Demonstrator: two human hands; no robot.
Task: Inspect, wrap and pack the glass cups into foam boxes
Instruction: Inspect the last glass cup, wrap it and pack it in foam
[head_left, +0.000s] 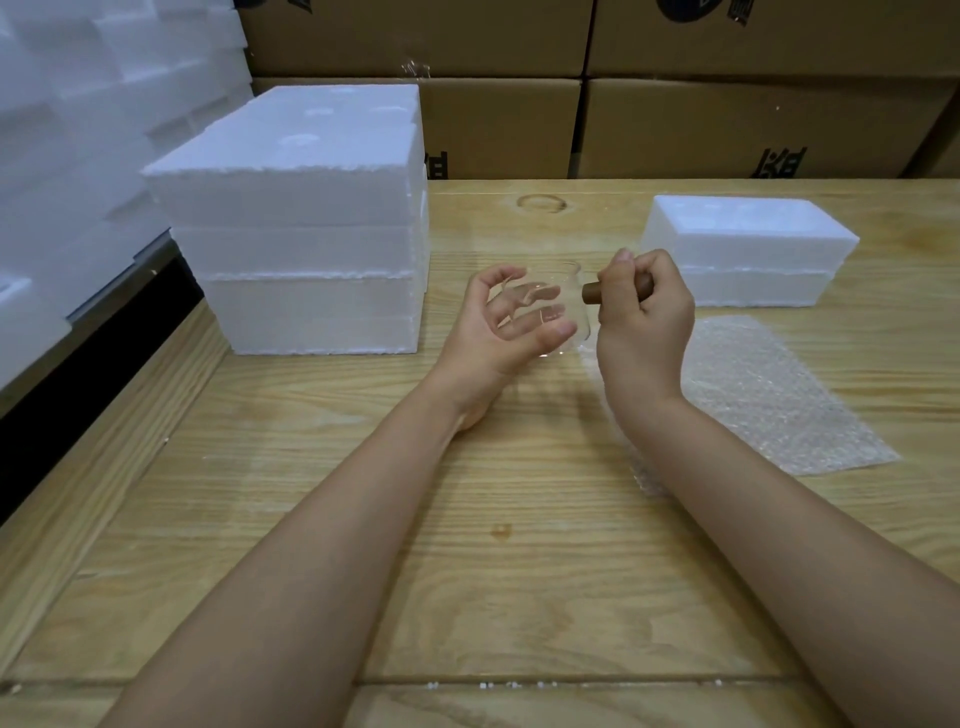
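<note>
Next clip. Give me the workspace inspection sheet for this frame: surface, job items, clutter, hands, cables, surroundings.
Surface: wooden table, one small dark stain.
Job's things: glass cup held in both hands; bubble wrap sheet lying flat at right; foam box stack at left; single foam box at right rear.
Clutter: white foam crumbs at the near edge.
Hands: left hand cups the cup's body; right hand grips its brown handle.
Cables: nothing seen.
Surroundings: cardboard cartons behind the table; foam pieces stacked far left.
</note>
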